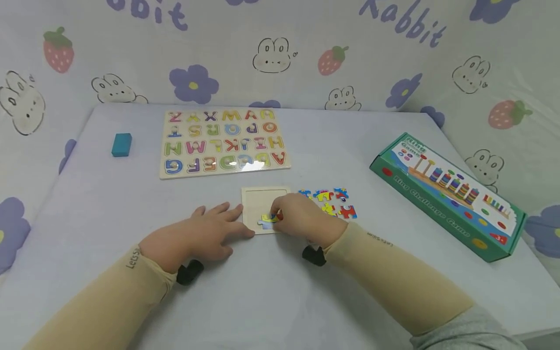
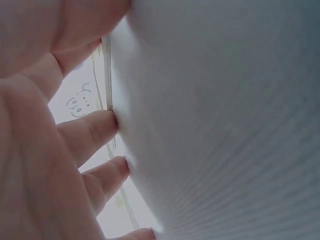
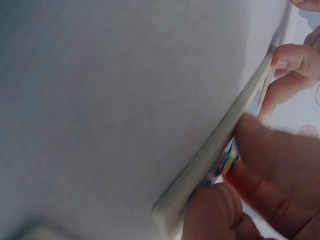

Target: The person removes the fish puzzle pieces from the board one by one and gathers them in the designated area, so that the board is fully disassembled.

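A small square wooden puzzle tray (image 1: 243, 209) lies flat on the table between both hands. My left hand (image 1: 197, 238) rests at its left side with fingers spread, the thumb and fingertips at the frame's edge. Over the tray's lower right part, my right hand (image 1: 308, 218) pinches a colourful jigsaw piece (image 1: 279, 215), mostly hidden by the fingers. Beside it in the tray lies a light-blue and yellow piece (image 1: 266, 224). In the right wrist view, bright printed colours (image 3: 230, 157) show between the fingers, right at the tray's wooden edge (image 3: 210, 152).
Several loose jigsaw pieces (image 1: 324, 195) lie right of the tray, partly behind the right hand. An alphabet peg board (image 1: 223, 174) lies farther back. A teal block (image 1: 121, 145) stands at the left, and a green ring game box (image 1: 446, 209) at the right.
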The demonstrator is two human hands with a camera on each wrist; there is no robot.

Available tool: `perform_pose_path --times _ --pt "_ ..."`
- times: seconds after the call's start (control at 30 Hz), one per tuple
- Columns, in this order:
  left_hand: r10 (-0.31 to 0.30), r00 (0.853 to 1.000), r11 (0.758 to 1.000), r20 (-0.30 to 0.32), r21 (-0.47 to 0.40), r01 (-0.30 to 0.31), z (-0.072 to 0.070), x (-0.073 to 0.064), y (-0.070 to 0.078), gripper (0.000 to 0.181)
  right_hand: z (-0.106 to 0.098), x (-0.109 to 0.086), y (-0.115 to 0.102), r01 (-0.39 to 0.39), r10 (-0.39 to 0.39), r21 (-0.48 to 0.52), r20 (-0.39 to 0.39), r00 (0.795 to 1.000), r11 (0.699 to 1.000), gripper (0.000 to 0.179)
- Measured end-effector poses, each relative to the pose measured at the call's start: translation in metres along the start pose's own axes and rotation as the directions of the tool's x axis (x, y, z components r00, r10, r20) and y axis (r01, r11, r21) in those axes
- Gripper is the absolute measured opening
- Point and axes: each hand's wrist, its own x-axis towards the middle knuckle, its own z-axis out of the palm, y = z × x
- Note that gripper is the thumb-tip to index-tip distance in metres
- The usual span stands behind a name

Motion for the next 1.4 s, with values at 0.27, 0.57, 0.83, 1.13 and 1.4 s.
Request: perform_pose_path --times 0.27,0.57,0.83,1.13,1.4 --pt "0.001 1.000 1.000 0.002 -0.001 -0.001 -0.002 -0.002 0.001 0.051 0.000 -0.003 0.004 0.076 -0.076 -0.014 -0.005 0.997 0.997 0.028" --pt "0.005 1.000 1.000 0.001 -0.003 -0.005 0.001 0.000 0.000 0.050 -0.008 -0.005 0.014 0.056 -0.055 0.203 -0.010 0.998 0.978 0.022" --pt "0.004 1.000 1.000 0.002 -0.007 -0.003 0.002 0.001 -0.002 0.050 -0.026 -0.030 0.066 0.033 -0.020 0.322 -0.045 0.999 0.946 0.025" --pt "-0.009 1.000 1.000 0.011 -0.005 0.009 0.003 0.003 0.001 0.052 -0.009 -0.066 0.127 -0.060 0.070 0.291 -0.026 0.997 0.955 0.027" --pt "-0.006 1.000 1.000 0.002 -0.007 0.006 0.003 0.003 0.001 0.051 -0.007 -0.074 0.134 -0.046 0.055 0.261 -0.028 0.998 0.964 0.027"
